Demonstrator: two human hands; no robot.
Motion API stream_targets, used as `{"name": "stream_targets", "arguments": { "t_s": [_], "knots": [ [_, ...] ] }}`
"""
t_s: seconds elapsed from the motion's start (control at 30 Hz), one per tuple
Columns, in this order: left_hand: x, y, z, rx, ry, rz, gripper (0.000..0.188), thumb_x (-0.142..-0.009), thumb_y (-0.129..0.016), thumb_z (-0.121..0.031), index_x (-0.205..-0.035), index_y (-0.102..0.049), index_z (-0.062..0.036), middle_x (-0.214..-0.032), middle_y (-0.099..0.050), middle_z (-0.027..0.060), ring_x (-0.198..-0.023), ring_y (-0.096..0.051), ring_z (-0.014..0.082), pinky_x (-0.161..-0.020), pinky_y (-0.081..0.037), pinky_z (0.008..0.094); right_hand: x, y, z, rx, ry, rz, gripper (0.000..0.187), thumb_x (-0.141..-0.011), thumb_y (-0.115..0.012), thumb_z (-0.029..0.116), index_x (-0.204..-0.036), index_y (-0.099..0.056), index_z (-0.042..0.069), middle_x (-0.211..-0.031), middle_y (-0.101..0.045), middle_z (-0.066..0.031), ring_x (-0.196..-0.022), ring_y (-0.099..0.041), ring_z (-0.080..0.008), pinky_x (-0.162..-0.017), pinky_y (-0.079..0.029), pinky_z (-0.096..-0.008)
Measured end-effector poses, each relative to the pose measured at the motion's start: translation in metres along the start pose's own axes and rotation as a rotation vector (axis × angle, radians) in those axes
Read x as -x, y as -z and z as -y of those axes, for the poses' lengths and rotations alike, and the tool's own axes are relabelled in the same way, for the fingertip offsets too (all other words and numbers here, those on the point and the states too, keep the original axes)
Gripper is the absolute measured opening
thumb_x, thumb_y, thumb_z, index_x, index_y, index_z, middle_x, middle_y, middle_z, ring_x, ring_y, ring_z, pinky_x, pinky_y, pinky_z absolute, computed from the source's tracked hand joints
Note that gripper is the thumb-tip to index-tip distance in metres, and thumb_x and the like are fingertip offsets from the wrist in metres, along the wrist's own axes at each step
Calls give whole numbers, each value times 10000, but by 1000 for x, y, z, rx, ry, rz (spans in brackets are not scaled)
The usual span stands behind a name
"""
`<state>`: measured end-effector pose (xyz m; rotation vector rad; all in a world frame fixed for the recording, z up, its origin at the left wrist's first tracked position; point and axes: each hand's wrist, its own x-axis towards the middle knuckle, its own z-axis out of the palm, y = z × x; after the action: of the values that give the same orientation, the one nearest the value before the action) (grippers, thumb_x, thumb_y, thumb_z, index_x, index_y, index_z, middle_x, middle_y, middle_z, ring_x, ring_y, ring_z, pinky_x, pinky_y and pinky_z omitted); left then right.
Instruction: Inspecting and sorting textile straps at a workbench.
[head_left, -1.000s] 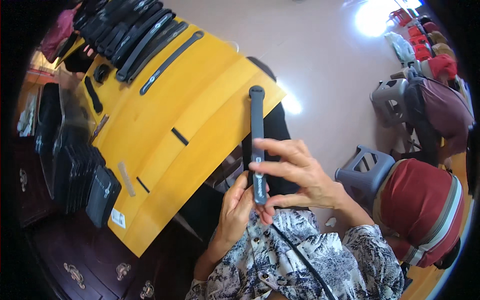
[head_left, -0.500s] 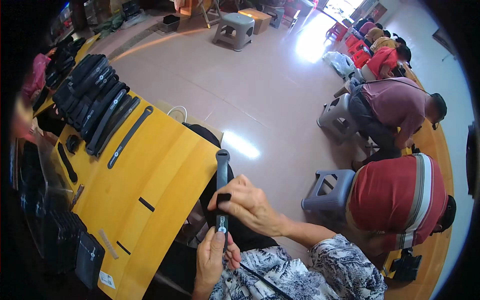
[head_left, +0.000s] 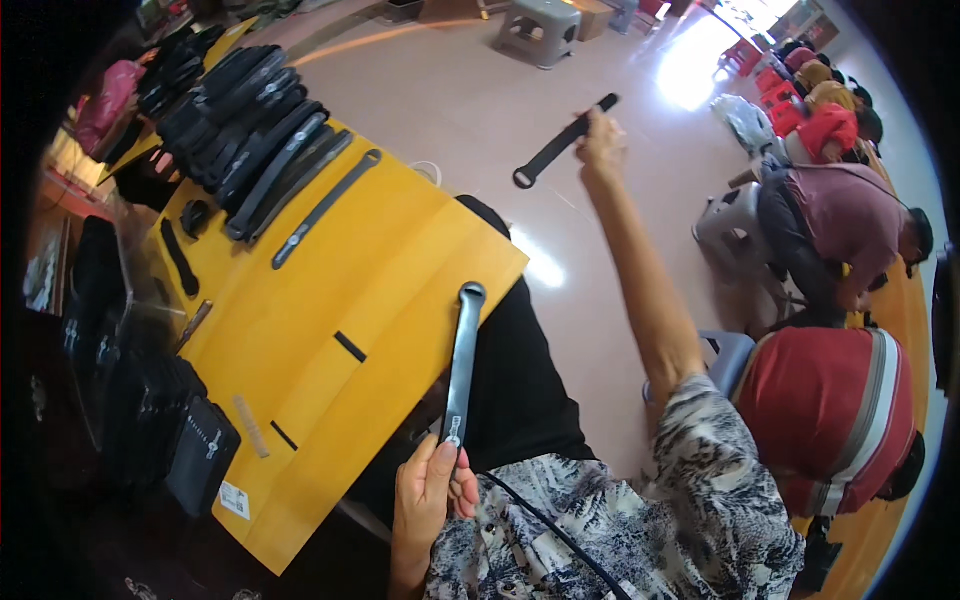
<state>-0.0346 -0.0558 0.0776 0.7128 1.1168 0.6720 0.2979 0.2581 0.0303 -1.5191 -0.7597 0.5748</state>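
My left hand [head_left: 424, 492] pinches the lower end of a dark grey strap [head_left: 463, 362]; its slotted, rounded end points up over the table's edge. Away from my body, my right arm is stretched out, and my right hand [head_left: 602, 152] grips a second, black strap [head_left: 548, 158] whose slotted end hangs down to the left. The two straps are apart. On the yellow table [head_left: 400, 260] a single grey strap [head_left: 326, 208] lies alone, beside a big pile of dark straps [head_left: 262, 140].
Flat black packs [head_left: 203, 462] stack at the table's lower left. A short black strap [head_left: 179, 258] and a white label [head_left: 235, 500] lie on it. A grey stool [head_left: 540, 32] stands on the floor ahead. To the right, several people sit along another table, the nearest in a red top [head_left: 820, 400].
My right hand has swung up and away from my left hand, a black strap in its grip. My left hand still holds the grey strap. The whole view has shifted.
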Motion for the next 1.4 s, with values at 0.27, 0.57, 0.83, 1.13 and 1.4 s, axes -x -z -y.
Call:
{"name": "stream_targets", "arguments": {
  "t_s": [0.27,0.57,0.83,1.13,1.4],
  "knots": [
    [-11,29,1,23,-19,-16,310,-1005,-428,-244,-923,-554,27,-604,-569,60,-472,-520,88,-455,-421,200,104,-64,47,262,831,366,159,-891,-590,139,-1019,-668,88,-855,-661,-104,-685,-627,-199,-625,-508,-309],
    [-17,36,-1,25,-17,12,349,-1005,-421,-259,-1122,-553,43,-647,-573,43,-513,-529,78,-481,-436,192,188,-132,23,657,1044,871,207,-854,-587,185,-1045,-650,137,-887,-510,-59,-861,-578,-204,-631,-492,-338],
    [-15,41,4,99,-31,49,360,-1007,-434,-249,-1215,-528,30,-676,-561,28,-559,-526,60,-523,-446,185,211,-151,25,635,989,942,216,-871,-603,231,-1039,-641,101,-910,-520,-80,-905,-586,-243,-672,-498,-373],
    [-15,30,11,131,-127,-80,385,-996,-461,-199,-1316,-458,15,-738,-554,29,-572,-502,62,-538,-426,184,208,-143,25,581,939,1022,213,-821,-644,258,-949,-639,88,-957,-521,-94,-940,-587,-283,-726,-513,-402],
    [-20,31,5,368,15,102,427,-994,-399,-270,-1276,-499,35,-834,-612,68,-647,-527,84,-571,-431,206,210,-61,58,393,870,955,234,-865,-628,226,-1047,-647,81,-969,-594,-100,-816,-624,-279,-690,-501,-376]
  ]
}}
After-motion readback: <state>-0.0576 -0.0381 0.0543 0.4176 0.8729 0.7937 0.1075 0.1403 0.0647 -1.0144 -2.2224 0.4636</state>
